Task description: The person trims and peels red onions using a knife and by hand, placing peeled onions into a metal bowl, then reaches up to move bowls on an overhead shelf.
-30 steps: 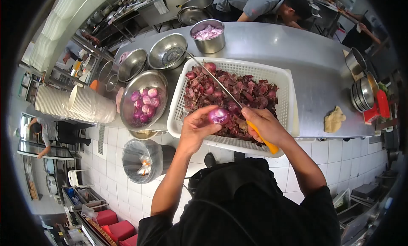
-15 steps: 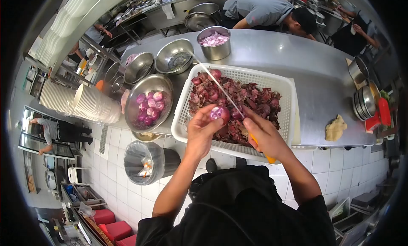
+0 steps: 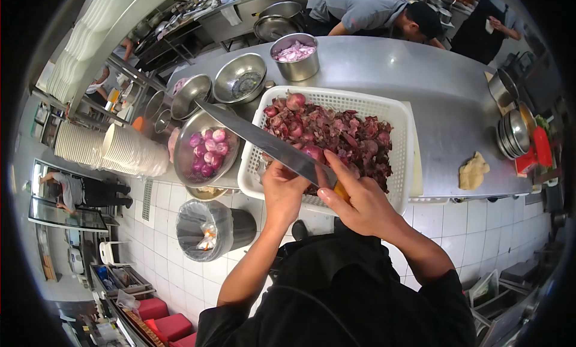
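My right hand [image 3: 366, 206] is closed around the yellow handle of a large kitchen knife [image 3: 258, 137], fingers stretched along the base of its blade. The broad blade lies flat-side up and points to the upper left. My left hand [image 3: 282, 194] is closed on a red onion [image 3: 314, 153], which sits close against the blade; the knife hides part of the onion and the fingertips. Both hands are over the near side of a white perforated basket [image 3: 403, 131] full of dry red onion skins [image 3: 342, 134] and some whole onions [image 3: 295, 101].
A steel bowl [image 3: 183, 149] of peeled onions [image 3: 207, 146] stands left, with more bowls [image 3: 240, 77] behind. A pot [image 3: 298, 68] holds onion pieces. A lined bin [image 3: 201, 221] stands below. A co-worker [image 3: 360, 14] bends over the far table edge. A cloth [image 3: 474, 171] lies right.
The knife has turned from edge-on to flat-side up, its tip swinging left and down towards the bowls. My right fingers have straightened along the blade. The onion is now partly covered.
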### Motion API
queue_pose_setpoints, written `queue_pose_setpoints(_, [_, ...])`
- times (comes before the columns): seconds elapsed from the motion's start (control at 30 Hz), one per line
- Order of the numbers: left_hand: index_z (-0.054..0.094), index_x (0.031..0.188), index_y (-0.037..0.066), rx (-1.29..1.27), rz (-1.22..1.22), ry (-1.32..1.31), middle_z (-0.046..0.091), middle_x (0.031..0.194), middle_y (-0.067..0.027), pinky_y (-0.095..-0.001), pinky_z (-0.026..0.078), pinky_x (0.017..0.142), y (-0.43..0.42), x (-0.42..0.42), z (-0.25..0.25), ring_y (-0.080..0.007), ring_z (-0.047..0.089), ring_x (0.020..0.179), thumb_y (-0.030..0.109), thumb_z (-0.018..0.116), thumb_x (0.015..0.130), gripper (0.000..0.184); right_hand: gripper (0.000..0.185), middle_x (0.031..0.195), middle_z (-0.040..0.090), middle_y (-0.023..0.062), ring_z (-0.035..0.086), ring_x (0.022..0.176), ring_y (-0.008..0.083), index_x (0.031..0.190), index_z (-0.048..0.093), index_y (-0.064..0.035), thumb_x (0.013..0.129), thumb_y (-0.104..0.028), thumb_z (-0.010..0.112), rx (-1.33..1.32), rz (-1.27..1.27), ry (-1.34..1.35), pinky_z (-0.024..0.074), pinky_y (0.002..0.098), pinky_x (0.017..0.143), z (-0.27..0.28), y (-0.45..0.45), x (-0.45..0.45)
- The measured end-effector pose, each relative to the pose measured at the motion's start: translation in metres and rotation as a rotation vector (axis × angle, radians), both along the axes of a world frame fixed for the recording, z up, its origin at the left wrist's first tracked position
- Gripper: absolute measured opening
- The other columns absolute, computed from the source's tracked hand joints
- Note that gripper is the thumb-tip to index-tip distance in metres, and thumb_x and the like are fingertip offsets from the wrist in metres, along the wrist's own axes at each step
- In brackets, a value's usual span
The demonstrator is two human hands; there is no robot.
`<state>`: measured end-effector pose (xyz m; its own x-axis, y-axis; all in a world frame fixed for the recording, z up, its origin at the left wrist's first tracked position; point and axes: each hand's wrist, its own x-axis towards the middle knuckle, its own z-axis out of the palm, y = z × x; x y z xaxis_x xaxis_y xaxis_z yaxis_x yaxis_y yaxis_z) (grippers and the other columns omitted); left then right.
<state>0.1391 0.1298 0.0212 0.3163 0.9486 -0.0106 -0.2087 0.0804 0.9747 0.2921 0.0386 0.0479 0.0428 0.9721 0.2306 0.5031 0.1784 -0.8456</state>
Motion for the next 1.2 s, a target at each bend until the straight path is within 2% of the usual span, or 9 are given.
queue_pose_setpoints(0.23, [0.063,0.113,-0.003,0.051,0.01,0.047,0.069,0.098,-0.0048,-0.0254,0.054,0.075,-0.006,0.005,0.007,-0.0116,0.066,0.086,-0.011,0.063,0.082,0.031,0.068,0.071,0.062,0.0224,0.066,0.067,0.0391,0.149,0.033,0.0022,0.095,-0.028,0.061,-0.004,0.009,-0.018,0.0496,0.0404,0.065,0.0,-0.003,0.001])
queue_pose_setpoints(0.3, [0.063,0.108,-0.003,0.073,0.013,0.071,0.07,0.096,-0.0045,-0.0253,0.054,0.074,-0.008,0.006,0.009,-0.0114,0.066,0.084,-0.011,0.063,0.082,0.027,0.068,0.07,0.062,0.0218,0.065,0.066,0.0389,0.149,0.033,0.0022,0.095,-0.028,0.061,-0.008,0.011,-0.032,0.0497,0.0403,0.064,0.002,-0.004,0.002])
queue_pose_setpoints(0.4, [0.063,0.106,-0.001,0.081,-0.016,0.094,0.069,0.097,-0.0026,-0.0254,0.052,0.08,-0.009,0.004,0.004,-0.009,0.063,0.088,-0.005,0.071,0.083,0.025,0.067,0.069,0.062,0.0213,0.065,0.065,0.0388,0.149,0.034,0.0022,0.095,-0.028,0.061,0.004,0.011,-0.042,0.0498,0.04,0.063,0.0,-0.005,0.003])
queue_pose_setpoints(0.73, [0.064,0.101,0.0,0.098,0.019,0.125,0.069,0.094,-0.0029,-0.0269,0.052,0.079,-0.012,0.006,0.003,-0.0094,0.064,0.088,-0.007,0.07,0.079,0.024,0.063,0.067,0.063,0.0193,0.065,0.061,0.0378,0.147,0.037,0.0024,0.095,-0.025,0.061,0.07,-0.016,-0.047,0.05,0.0399,0.06,-0.005,-0.005,0.001])
queue_pose_setpoints(0.83, [0.062,0.107,-0.002,0.056,0.002,0.099,0.069,0.1,-0.0058,-0.0269,0.052,0.08,-0.01,0.004,-0.004,-0.0112,0.065,0.09,-0.009,0.068,0.079,0.029,0.059,0.094,0.07,0.0197,0.065,0.091,0.0408,0.142,0.046,0.0018,0.095,-0.031,0.061,-0.052,-0.03,-0.101,0.0512,0.0451,0.081,-0.002,-0.004,0.001])
queue_pose_setpoints(0.93, [0.059,0.113,-0.005,-0.009,-0.01,0.01,0.069,0.106,-0.0094,-0.0273,0.054,0.083,-0.012,0.005,-0.007,-0.0135,0.066,0.093,-0.012,0.067,0.08,0.035,0.056,0.089,0.069,0.0215,0.067,0.088,0.0381,0.14,0.05,-0.0002,0.096,-0.035,0.059,-0.169,-0.048,0.018,0.0513,0.0425,0.08,0.001,0.002,0.007])
queue_pose_setpoints(1.03, [0.057,0.119,-0.006,-0.047,-0.007,-0.028,0.068,0.11,-0.0115,-0.0278,0.055,0.085,-0.014,0.004,-0.007,-0.015,0.066,0.095,-0.015,0.067,0.081,0.04,0.055,0.08,0.067,0.0204,0.069,0.083,0.0295,0.14,0.052,-0.0041,0.098,-0.04,0.055,-0.319,-0.04,0.18,0.0514,0.0374,0.079,0.0,0.01,0.019])
queue_pose_setpoints(1.07, [0.057,0.12,-0.005,-0.054,-0.008,-0.054,0.068,0.11,-0.0116,-0.0279,0.055,0.085,-0.013,0.001,-0.007,-0.015,0.066,0.095,-0.015,0.067,0.081,0.041,0.057,0.078,0.066,0.0153,0.068,0.081,0.0223,0.144,0.05,-0.0088,0.099,-0.045,0.051,-0.4,-0.029,0.274,0.051,0.0339,0.079,-0.01,0.014,0.024])
queue_pose_setpoints(1.2, [0.057,0.122,-0.005,-0.035,-0.018,-0.05,0.068,0.11,-0.011,-0.0273,0.057,0.08,-0.01,-0.007,-0.007,-0.0145,0.066,0.096,-0.015,0.067,0.082,0.042,0.057,0.085,0.068,0.0087,0.067,0.082,0.0169,0.146,0.048,-0.0116,0.1,-0.045,0.05,-0.583,-0.087,0.321,0.0506,0.0313,0.077,-0.01,0.026,0.038])
